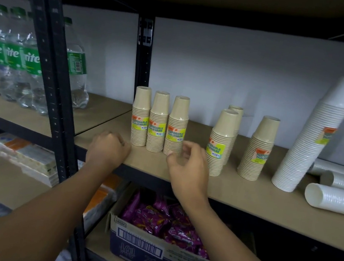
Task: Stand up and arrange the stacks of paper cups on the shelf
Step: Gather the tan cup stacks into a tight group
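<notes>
Three tan paper cup stacks (158,121) stand side by side at the left end of the shelf (245,196). Two more tan stacks (221,144) stand one behind the other further right, and another tan stack (258,149) stands beyond them. A tall white cup stack (311,141) leans to the right. Three white stacks (338,200) lie on their sides at the far right. My left hand (107,150) rests on the shelf's front edge with fingers curled and holds nothing. My right hand (188,165) hovers just in front of the third tan stack, fingers loosely curled, empty.
Black metal uprights (50,58) frame the shelf. Clear soda bottles with green labels (11,57) stand on the neighbouring shelf to the left. Below sits an open cardboard box of purple snack packs (160,219), with orange packs (99,199) beside it.
</notes>
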